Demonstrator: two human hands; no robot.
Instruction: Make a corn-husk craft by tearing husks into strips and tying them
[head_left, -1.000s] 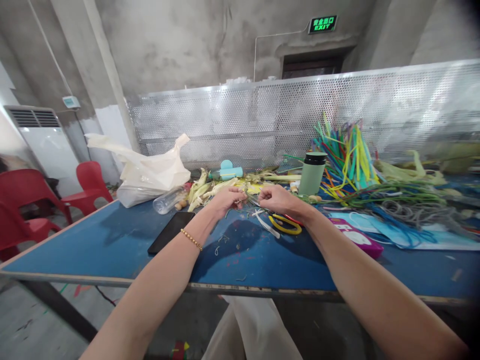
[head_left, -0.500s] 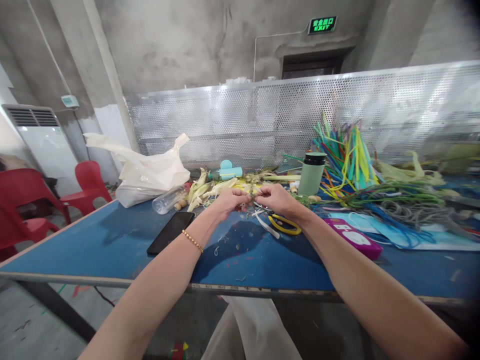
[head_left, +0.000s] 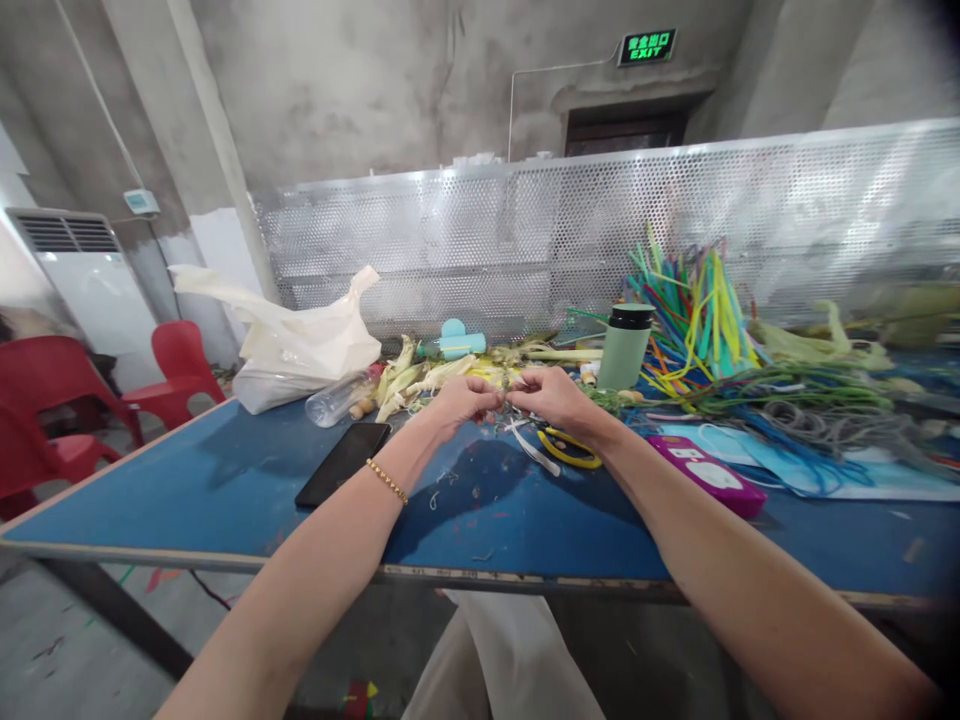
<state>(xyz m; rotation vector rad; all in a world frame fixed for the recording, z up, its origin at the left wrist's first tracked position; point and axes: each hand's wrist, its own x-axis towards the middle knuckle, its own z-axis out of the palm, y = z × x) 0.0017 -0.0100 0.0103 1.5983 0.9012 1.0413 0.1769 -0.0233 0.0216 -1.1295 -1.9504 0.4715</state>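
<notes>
My left hand [head_left: 466,403] and my right hand [head_left: 553,398] meet above the blue table [head_left: 465,520], fingertips almost touching. Both are closed in a pinch on a thin, greenish strand-like piece [head_left: 505,380], too small to make out well. Beneath my right hand lie yellow-handled scissors [head_left: 571,450], partly covered by it. A white strip [head_left: 534,448] rests beside them. Pale corn husks [head_left: 405,385] are spread just beyond my left hand. Small scraps and thread bits dot the tabletop below.
On the left are a black phone [head_left: 343,465], a clear plastic bottle [head_left: 337,402] and a white plastic bag [head_left: 307,335]. To the right stand a green tumbler [head_left: 625,350], a purple box [head_left: 706,477], colourful strips [head_left: 697,310] and tangled cords [head_left: 810,420]. Perforated metal panels [head_left: 450,240] rise behind.
My fingertips have drawn slightly closer together, and my right hand has shifted a little to the left. Everything on the table stays where it was.
</notes>
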